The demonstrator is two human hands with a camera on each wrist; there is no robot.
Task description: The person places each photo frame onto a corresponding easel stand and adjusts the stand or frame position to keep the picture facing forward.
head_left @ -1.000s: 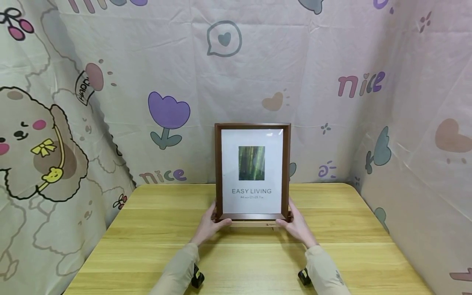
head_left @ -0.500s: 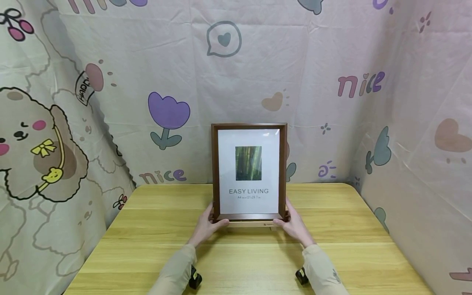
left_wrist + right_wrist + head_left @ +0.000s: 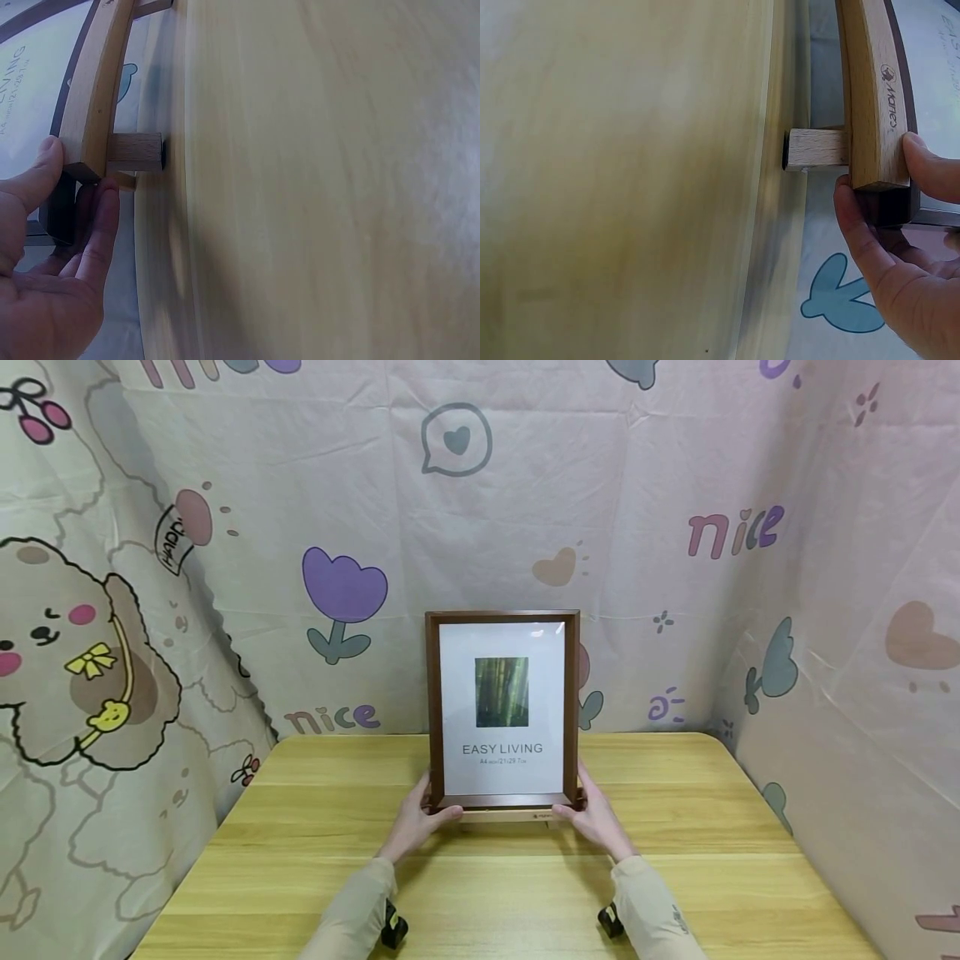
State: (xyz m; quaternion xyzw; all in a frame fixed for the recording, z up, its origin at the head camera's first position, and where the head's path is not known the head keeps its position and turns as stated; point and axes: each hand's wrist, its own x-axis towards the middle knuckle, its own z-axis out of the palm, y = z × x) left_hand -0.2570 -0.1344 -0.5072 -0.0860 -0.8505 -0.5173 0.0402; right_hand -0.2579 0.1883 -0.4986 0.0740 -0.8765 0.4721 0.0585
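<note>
A brown picture frame [image 3: 501,760] with a green bamboo print and the words "EASY LIVING" stands nearly upright on a light wooden stand [image 3: 495,816]. My left hand [image 3: 411,822] grips its lower left corner, thumb in front and fingers behind. At the lower right corner, my right hand [image 3: 600,822] holds it the same way. The left wrist view shows a short square leg [image 3: 135,152] under the stand's bar [image 3: 94,97]. Another leg [image 3: 817,148] appears in the right wrist view, below the branded bar [image 3: 874,97]. Whether the legs touch the tabletop, I cannot tell.
The light wooden table [image 3: 300,827] has rounded far corners. Patterned cloth [image 3: 480,527] hangs behind it and along both sides. Black wrist devices [image 3: 393,927] are worn at both sleeves.
Both hands have shifted the picture frame and its stand slightly to the left. The grip at both lower corners stays the same.
</note>
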